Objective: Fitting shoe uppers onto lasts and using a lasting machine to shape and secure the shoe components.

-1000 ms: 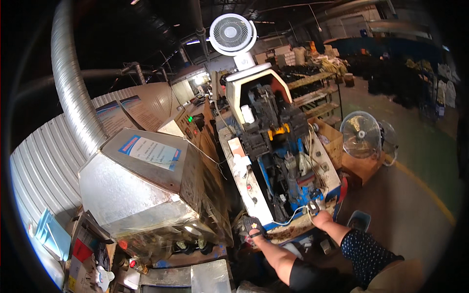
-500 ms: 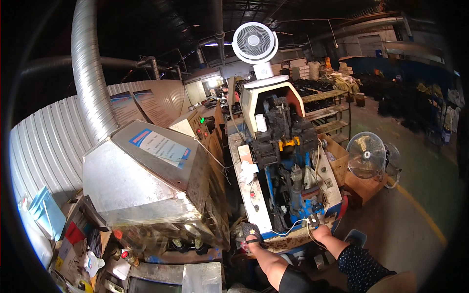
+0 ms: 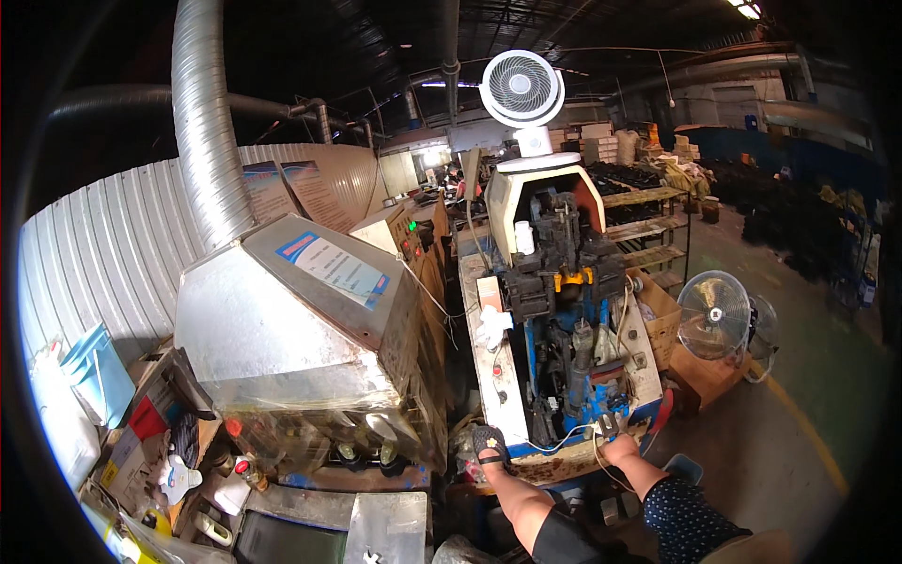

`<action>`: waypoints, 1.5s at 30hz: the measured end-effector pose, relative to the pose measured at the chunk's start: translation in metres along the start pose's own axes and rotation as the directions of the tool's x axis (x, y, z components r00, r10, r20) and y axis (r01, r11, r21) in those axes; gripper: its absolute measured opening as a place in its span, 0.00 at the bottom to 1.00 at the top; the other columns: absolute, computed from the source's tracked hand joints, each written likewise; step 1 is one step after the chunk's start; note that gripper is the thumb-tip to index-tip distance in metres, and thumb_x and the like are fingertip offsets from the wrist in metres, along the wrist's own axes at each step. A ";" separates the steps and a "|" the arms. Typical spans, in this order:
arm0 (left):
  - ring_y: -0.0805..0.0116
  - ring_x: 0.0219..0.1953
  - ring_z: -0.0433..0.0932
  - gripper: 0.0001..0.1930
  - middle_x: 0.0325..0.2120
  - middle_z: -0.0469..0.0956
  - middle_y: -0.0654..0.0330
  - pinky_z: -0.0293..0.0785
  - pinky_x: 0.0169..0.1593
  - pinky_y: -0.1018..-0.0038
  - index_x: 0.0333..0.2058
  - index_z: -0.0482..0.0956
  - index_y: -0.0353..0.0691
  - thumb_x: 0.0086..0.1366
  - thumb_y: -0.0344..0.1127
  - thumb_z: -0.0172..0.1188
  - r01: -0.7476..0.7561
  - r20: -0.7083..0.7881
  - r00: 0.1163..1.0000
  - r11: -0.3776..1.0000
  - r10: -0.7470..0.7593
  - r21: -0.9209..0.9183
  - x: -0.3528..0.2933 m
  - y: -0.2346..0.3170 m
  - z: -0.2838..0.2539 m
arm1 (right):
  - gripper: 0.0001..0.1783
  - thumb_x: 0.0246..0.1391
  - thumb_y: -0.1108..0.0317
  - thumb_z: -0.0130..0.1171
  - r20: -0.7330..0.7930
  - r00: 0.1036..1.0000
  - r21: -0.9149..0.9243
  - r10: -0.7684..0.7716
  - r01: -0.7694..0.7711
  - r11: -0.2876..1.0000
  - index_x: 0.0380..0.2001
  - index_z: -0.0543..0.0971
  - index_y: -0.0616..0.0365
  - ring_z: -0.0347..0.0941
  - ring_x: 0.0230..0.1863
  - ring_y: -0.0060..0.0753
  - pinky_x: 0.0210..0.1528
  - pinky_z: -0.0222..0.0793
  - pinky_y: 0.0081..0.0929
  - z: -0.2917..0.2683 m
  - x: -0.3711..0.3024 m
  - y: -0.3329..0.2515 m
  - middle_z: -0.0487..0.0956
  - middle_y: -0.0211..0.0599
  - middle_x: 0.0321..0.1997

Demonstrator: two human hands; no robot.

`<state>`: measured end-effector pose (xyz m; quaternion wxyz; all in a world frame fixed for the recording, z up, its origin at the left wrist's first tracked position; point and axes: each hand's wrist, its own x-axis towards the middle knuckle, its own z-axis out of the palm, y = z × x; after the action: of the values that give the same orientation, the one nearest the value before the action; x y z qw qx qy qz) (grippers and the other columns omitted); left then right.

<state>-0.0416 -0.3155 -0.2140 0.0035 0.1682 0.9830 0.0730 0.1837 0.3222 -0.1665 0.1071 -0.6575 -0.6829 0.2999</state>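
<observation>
My left hand (image 3: 489, 446) is at the near left corner of a blue-and-white machine (image 3: 514, 412). A dark piece with a small yellow flower covers it, and a dark band lies at the wrist. Whether that piece is a glove or something held, I cannot tell; the fingers are hidden. My right hand (image 3: 618, 449) is at the machine's front edge, fingers bent against a small dark part (image 3: 608, 427). What they grip there is too small to make out. Beside this hand hangs a pale cable (image 3: 564, 439). Black mechanisms (image 3: 564, 249) with a yellow part fill the machine's middle.
At the left stands a metal hood (image 3: 282, 324) with a silver duct (image 3: 202, 122). A white fan (image 3: 520, 86) tops the machine; another fan (image 3: 716, 313) sits at right. Bottles and boxes crowd the lower left. A wooden rack (image 3: 648, 226) stands behind.
The view has turned slightly, so most of the scene sits farther right in the picture. Both hands stay near the same spots on the machine.
</observation>
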 end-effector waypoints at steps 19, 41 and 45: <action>0.45 0.71 0.49 0.35 0.67 0.57 0.44 0.40 0.73 0.55 0.64 0.62 0.31 0.71 0.55 0.36 -0.025 -0.033 0.999 0.998 0.023 -0.055 0.002 -0.013 0.018 | 0.24 0.47 0.58 0.60 0.076 0.996 0.056 0.046 -0.051 0.997 0.45 0.82 0.64 0.75 0.56 0.50 0.57 0.71 0.39 0.028 0.037 0.024 0.79 0.54 0.51; 0.34 0.66 0.56 0.33 0.65 0.58 0.37 0.51 0.68 0.48 0.64 0.63 0.34 0.65 0.48 0.53 -0.471 -0.182 0.877 0.869 0.444 -0.154 0.166 0.164 0.032 | 0.22 0.52 0.53 0.64 0.001 1.000 -0.052 -0.019 0.019 0.998 0.28 0.82 0.68 0.83 0.26 0.39 0.34 0.78 0.36 0.038 0.052 0.033 0.83 0.48 0.25; 0.35 0.66 0.57 0.35 0.63 0.60 0.35 0.50 0.68 0.48 0.64 0.61 0.30 0.67 0.52 0.49 -0.306 0.001 0.951 0.947 0.308 -0.094 0.214 0.179 0.043 | 0.25 0.44 0.49 0.63 0.015 0.999 0.067 0.032 -0.033 0.997 0.35 0.84 0.61 0.80 0.46 0.54 0.48 0.76 0.42 0.032 0.044 0.028 0.83 0.53 0.39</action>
<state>-0.1829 -0.0712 -0.2272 0.0075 0.3194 0.9404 0.1168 0.1844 0.3548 -0.2186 0.1198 -0.6624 -0.6623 0.3290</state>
